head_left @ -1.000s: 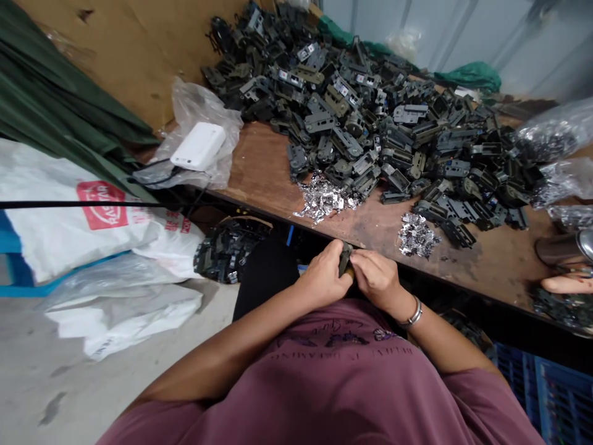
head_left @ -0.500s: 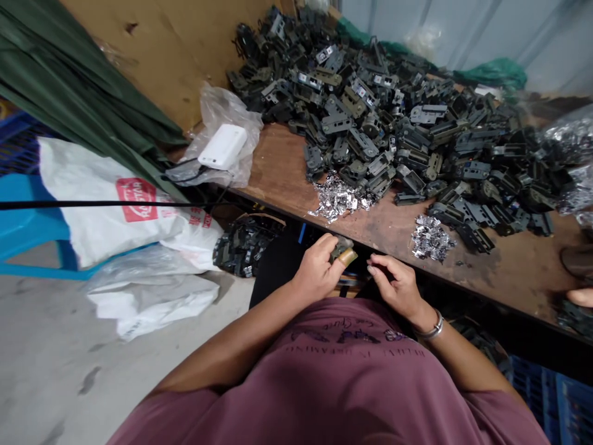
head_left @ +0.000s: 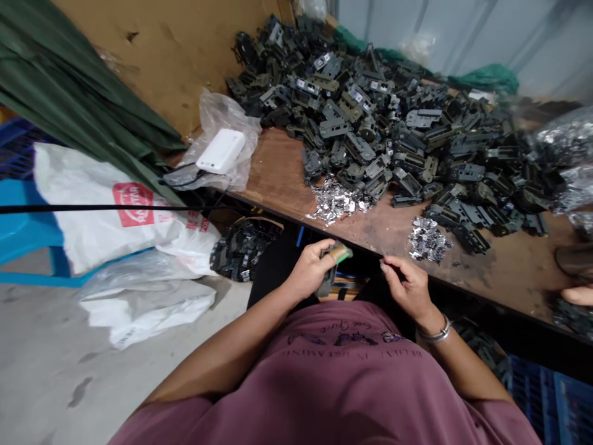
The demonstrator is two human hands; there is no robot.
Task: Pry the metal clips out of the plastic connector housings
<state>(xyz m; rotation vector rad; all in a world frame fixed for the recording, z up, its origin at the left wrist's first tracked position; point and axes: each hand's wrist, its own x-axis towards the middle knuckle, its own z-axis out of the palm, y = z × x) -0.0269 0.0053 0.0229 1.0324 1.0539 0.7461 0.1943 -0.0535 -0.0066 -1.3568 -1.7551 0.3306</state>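
Just beyond the plum-coloured cloth shirt point(head_left: 333, 364), a dark grey, blocky, hard-looking part point(head_left: 327, 282) sits in the left hand point(head_left: 306, 272), over the lap and short of the brown wooden counter point(head_left: 504, 275). The left fingers close around it, with a tan-yellow band point(head_left: 336, 253) at the thumb, edged in bright green. It should handle as stiff and light enough for one hand, and is unlikely to crush; its smooth faces may slip a little, so the long sides offer the surest hold, leaving the far end free. Well apart from it, the right hand point(head_left: 412, 289) has thumb and forefinger brought close at their tips, though whether they pinch something tiny cannot be told. On the counter's near side lie two small heaps of shiny silver metal pieces, a left heap point(head_left: 331, 205) and a right heap point(head_left: 428, 240); these look thin, light and easily bent, best taken by an edge. Behind them spreads a large mound of dark grey and olive parts point(head_left: 393, 139), probably just as rigid.
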